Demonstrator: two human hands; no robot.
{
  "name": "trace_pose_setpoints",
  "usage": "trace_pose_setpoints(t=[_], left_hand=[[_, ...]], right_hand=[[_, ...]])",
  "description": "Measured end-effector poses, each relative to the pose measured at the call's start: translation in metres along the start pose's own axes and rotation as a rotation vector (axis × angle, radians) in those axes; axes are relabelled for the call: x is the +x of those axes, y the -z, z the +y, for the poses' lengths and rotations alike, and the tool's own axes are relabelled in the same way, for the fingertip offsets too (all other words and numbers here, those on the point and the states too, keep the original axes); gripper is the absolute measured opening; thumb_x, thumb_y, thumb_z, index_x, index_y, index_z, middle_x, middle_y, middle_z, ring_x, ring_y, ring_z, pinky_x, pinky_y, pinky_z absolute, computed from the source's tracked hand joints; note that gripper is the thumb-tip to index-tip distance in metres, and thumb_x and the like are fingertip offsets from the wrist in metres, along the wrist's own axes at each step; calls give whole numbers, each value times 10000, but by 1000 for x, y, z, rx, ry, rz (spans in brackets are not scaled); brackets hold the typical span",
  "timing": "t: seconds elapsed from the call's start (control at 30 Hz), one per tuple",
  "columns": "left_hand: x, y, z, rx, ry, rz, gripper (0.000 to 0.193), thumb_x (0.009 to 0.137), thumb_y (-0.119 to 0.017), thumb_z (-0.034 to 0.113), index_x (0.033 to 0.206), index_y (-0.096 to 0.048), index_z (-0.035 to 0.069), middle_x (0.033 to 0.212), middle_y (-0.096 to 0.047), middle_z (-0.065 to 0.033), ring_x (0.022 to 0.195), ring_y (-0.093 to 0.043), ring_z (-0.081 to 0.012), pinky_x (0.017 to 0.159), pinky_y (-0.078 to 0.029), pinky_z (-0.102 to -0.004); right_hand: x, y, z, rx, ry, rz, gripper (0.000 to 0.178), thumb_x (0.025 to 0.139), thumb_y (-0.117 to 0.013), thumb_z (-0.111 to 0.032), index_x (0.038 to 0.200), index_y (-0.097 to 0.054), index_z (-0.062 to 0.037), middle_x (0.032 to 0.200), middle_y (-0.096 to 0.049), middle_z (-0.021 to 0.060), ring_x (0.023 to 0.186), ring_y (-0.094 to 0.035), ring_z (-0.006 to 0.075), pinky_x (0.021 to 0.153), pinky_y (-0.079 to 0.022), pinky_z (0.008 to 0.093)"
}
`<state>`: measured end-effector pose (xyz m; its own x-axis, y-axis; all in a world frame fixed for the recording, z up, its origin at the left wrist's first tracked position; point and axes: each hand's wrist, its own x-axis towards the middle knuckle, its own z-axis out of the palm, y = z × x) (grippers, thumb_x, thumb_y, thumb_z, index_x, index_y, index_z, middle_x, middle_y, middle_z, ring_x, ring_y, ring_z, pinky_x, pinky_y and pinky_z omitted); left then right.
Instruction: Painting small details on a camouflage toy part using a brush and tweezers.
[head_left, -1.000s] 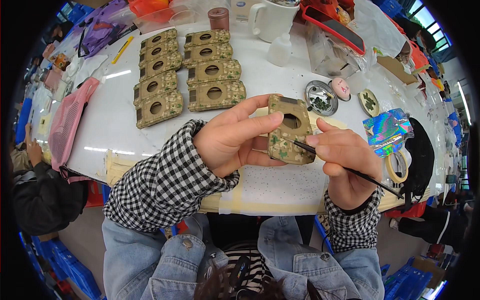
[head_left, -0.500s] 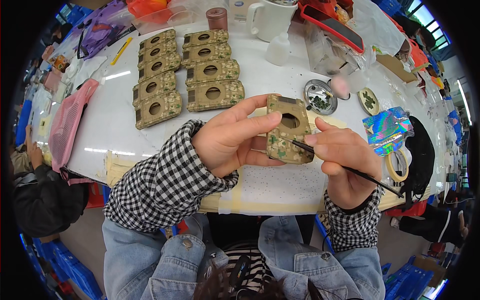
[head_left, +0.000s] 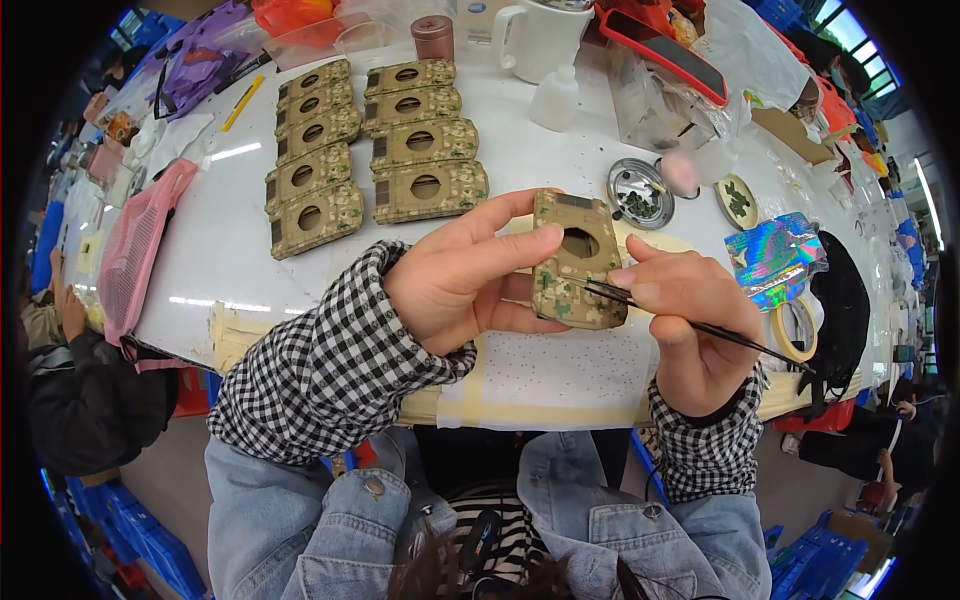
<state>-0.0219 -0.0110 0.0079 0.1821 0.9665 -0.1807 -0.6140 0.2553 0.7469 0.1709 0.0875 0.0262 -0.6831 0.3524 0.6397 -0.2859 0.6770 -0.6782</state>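
Right hand (head_left: 715, 285): there it goes, a touch of roll, swinging the tool's (head_left: 740, 340) tail up from 4 o'clock toward 3; fingertips pinching the tool, right by the shell's (head_left: 577, 267) 4 o'clock edge.
Left hand (head_left: 470, 270): steady, grasping the shell from 9 o'clock, thumb on the rim, other fingers spread behind.
Shell: held between both hands over white paper (head_left: 560, 385), long axis nearly 12 to 6.
Tool: slanting across that axis, tip toward 10.
Tip: at 6 o'clock from the hole; touching or hovering, can't tell.
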Motion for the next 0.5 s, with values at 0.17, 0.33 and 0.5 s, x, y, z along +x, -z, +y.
trace_pose_setpoints(t=[0.17,0.33,0.5], left_hand=[[0,0,0,7,-7,-6,514,965,-452,272,1389,-260,54,1266,-488,-108,1111,-565,-202,900,-522,-369],[-1,-1,0,5,-10,9,512,962,-460,269,1385,-265,55,1264,-490,-108,1110,-565,-202,894,-527,-367],[-1,-1,0,4,-6,15,512,960,-465,266,1382,-265,55,1265,-488,-109,1115,-562,-202,900,-525,-370]], right_hand=[[-1,0,1,3,2,3,155,796,-688,-64,934,-643,-8,920,-671,129,840,-647,253,911,-489,455],[0,-1,0,-12,0,-3,155,795,-688,-58,933,-642,-6,919,-672,129,832,-647,254,909,-490,451],[-1,-1,1,-1,1,7,155,794,-688,-56,933,-642,-5,917,-673,128,828,-647,253,907,-491,449]])
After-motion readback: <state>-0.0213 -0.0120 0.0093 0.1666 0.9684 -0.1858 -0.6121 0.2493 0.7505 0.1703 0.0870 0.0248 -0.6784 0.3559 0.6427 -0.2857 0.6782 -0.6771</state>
